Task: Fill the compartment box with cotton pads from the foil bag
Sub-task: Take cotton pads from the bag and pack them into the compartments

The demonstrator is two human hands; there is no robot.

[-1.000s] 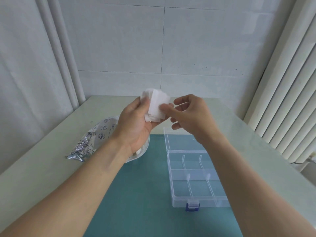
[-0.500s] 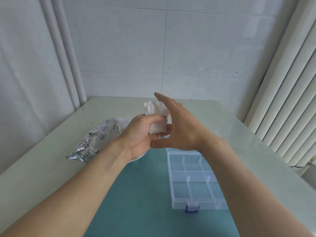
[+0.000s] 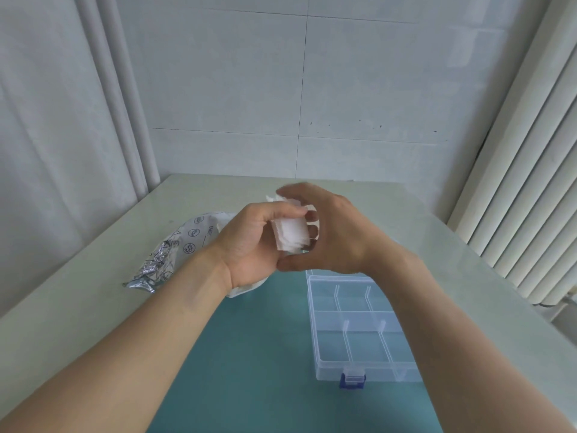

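A stack of white square cotton pads (image 3: 291, 235) sat mid-frame above the open, clear compartment box (image 3: 359, 332) at lower right, while the crumpled foil bag (image 3: 175, 254) lay at center left.

foil bag (image 3: 175, 248) lies on the table (image 3: 78, 307) left of the compartment box (image 3: 359, 332), which sits on the mat (image 3: 259, 354).

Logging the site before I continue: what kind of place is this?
Probably a plain indoor workroom, not a kitchen or shop: a pale table with a teal mat pushed against a white tiled wall, and a white ribbed radiator on the right.
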